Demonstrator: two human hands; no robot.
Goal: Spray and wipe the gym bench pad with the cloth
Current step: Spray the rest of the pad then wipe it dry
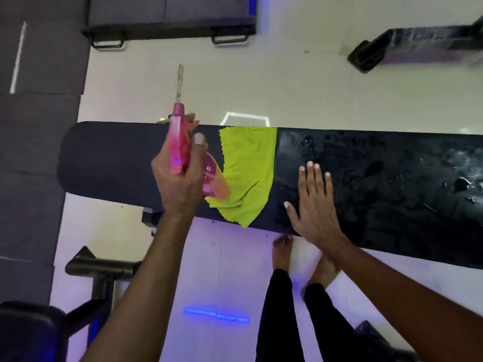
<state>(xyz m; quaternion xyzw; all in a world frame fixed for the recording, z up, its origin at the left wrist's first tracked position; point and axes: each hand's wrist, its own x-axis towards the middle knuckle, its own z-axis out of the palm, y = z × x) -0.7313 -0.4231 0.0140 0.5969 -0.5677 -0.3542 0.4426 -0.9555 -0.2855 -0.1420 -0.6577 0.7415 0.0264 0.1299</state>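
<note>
A long black bench pad runs across the view from left to right. Its right part is wet, with droplets and shiny patches. A lime-green cloth lies crumpled on the middle of the pad. My left hand grips a pink spray bottle just left of the cloth, held above the pad with its head pointing away from me. My right hand is spread flat with fingers apart, over the pad just right of the cloth, holding nothing.
My bare feet stand on the pale floor at the pad's near edge. A black machine frame sits at the lower left, a dark mat with handles at the top, another black bar at the upper right.
</note>
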